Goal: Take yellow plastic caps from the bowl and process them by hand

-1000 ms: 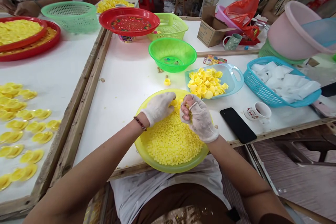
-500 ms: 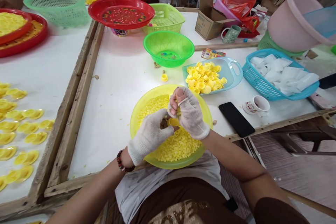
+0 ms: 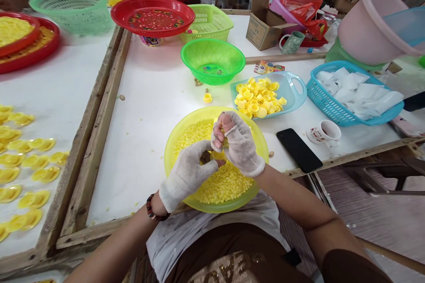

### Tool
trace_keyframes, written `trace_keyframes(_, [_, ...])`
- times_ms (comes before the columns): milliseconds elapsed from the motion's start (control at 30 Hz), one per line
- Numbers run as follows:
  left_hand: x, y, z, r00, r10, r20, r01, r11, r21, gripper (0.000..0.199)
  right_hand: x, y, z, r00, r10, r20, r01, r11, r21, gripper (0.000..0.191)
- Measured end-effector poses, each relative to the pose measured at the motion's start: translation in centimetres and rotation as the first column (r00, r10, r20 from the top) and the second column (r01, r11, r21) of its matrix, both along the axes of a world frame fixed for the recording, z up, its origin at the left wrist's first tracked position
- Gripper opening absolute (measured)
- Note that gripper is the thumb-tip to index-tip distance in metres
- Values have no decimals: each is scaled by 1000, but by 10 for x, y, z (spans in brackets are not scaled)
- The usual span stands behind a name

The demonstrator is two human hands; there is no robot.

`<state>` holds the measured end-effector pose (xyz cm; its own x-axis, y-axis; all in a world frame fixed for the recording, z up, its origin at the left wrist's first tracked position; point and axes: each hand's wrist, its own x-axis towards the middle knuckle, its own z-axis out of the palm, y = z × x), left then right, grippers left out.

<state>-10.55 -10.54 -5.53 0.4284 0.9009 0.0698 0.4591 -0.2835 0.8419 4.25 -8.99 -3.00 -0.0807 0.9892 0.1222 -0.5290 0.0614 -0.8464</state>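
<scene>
A: What's happening closest in?

B: The left hand [image 3: 189, 172], in a white fingerless knit glove, is holding a small round yellow plastic cup [image 3: 217, 155] between thumb and fingers, over the yellow pellets [image 3: 226, 190] in a round yellow plastic basin [image 3: 170, 146]

A: And the right hand [image 3: 241, 146]?

B: It's pressing thumb and bent fingers together just above the cup — I can't tell what's between them

A: Farther out?

B: A black rectangular phone [image 3: 299, 150] is lying rightward; beyond, a pale-blue plastic tray [image 3: 292, 97] is holding loose yellow cups [image 3: 257, 97] — and a bright-green round plastic bowl [image 3: 212, 57] is standing behind
</scene>
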Motion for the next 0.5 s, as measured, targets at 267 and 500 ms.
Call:
trace_keyframes(267, [-6,-5,6,997,68,-30,-64,990,123,17,5,-5,0,983,-7,182,-1,999,41,31])
trace_keyframes(500, [-11,-11,0,983,180,39,-184,954,235,21,24,-15,2,745,-102,659,-54,976,212,19])
